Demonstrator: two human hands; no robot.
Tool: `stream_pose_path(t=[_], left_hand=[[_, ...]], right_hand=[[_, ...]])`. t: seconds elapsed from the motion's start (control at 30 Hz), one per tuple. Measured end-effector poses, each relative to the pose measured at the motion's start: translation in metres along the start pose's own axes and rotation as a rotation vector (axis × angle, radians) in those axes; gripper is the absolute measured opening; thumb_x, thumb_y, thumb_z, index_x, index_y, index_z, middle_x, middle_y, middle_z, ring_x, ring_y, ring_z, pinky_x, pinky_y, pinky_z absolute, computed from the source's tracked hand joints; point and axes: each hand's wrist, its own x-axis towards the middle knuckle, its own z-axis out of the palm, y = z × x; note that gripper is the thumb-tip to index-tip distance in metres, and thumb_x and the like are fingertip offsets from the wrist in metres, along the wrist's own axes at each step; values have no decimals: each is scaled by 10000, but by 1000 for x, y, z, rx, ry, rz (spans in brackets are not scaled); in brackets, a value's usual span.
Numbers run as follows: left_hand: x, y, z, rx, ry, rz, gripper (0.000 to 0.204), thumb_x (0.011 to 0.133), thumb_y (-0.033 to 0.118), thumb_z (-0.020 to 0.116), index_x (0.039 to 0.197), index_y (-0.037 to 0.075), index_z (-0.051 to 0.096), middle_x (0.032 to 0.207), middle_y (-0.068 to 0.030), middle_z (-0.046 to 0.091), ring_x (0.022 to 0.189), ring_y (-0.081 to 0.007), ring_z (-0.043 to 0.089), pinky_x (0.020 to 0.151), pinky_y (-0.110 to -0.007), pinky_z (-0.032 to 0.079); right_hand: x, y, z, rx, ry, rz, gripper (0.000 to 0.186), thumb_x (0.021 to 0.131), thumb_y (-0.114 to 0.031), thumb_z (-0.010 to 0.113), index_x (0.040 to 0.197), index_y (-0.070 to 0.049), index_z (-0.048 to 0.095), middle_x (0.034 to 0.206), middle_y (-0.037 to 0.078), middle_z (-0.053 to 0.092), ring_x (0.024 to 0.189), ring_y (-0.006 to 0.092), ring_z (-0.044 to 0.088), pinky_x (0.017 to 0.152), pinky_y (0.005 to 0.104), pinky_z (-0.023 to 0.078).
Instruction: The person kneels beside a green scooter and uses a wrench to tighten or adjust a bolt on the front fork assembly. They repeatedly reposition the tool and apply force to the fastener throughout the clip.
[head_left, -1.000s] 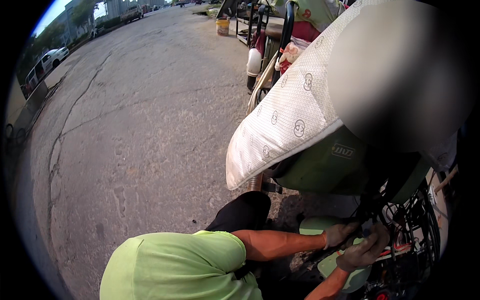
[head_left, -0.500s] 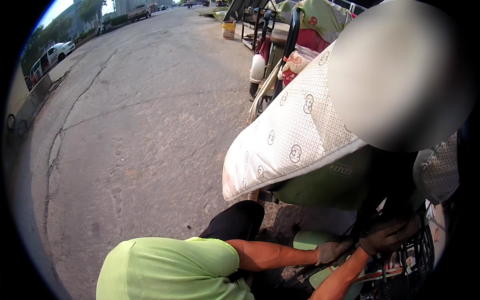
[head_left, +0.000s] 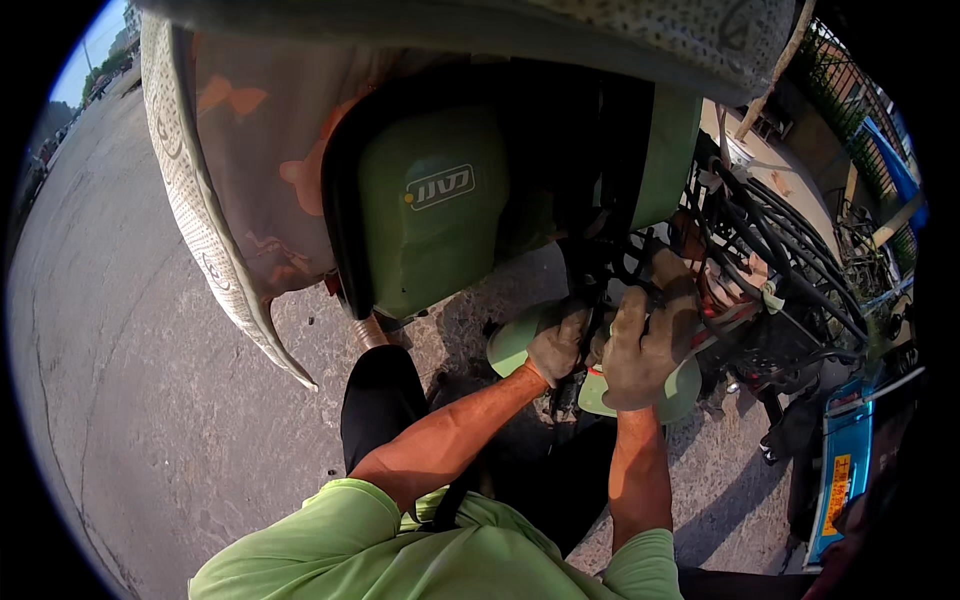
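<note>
A green scooter body panel [head_left: 430,240] stands ahead of me under a patterned, quilted cover [head_left: 218,275]. Below it, dark cables [head_left: 757,225] and wiring spill out between pale green lower panels [head_left: 515,345]. My left hand [head_left: 558,342], in a grey glove, is closed among the dark parts; what it grips is too hidden to name. My right hand [head_left: 645,335], also gloved, is just right of it, over the wiring, with fingers raised and apart.
Concrete road [head_left: 120,370] runs along the left. A blue part with a yellow sticker [head_left: 842,470] lies low at the right. Beyond are poles [head_left: 890,225], a black fence [head_left: 845,90] and more tangled metal parts.
My view has swung right and down, so the green panel now sits centred and the road has shifted left. My right hand's fingers, earlier curled, are now raised and apart.
</note>
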Motion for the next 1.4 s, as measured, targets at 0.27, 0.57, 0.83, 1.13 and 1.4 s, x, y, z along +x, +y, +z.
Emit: stream_pose_path(t=[0.27, 0.57, 0.83, 1.13, 1.4], left_hand=[[6, 34, -3, -147, 41, -326, 446, 1042, 420, 387, 1209, 62, 594, 871, -122, 655, 838, -231, 641, 791, -346, 506], [11, 44, -9, -196, 61, -452, 611, 1036, 550, 320, 1117, 26, 626, 998, -108, 672, 890, -214, 613, 862, -371, 483], [5, 24, -11, 29, -1, -265, 482, 1048, 410, 345, 1345, 59, 488, 1116, -185, 658, 1008, -316, 652, 868, -376, 510], [2, -7, -6, -348, 7, -379, 481, 1048, 462, 362, 1193, 89, 628, 992, -109, 688, 905, -205, 634, 856, -306, 493], [9, 40, -12, -358, 10, -601, 661, 1022, 603, 283, 1126, 74, 666, 938, -73, 702, 871, -165, 634, 827, -315, 500]], right_hand=[[-26, 0, -2, 348, -123, 714, 328, 892, -122, 615, 1204, -19, 619, 1035, 174, 644, 909, 341, 621, 810, 422, 508], [-31, 5, 22, 815, -162, 1309, 234, 929, -184, 585, 1068, -19, 676, 770, 98, 637, 730, 203, 622, 705, 355, 500], [-47, -1, 33, 801, 149, 1075, 153, 950, -102, 570, 1034, 21, 603, 748, 43, 601, 649, 91, 542, 616, 269, 478], [-76, -17, -16, 1382, 35, 1066, 316, 895, -57, 543, 1186, 58, 586, 846, 106, 640, 695, 132, 613, 652, 260, 502], [-62, 5, -7, 1147, -147, 1136, 318, 981, -121, 553, 1248, 49, 516, 864, 107, 654, 676, 105, 604, 583, 246, 499]])
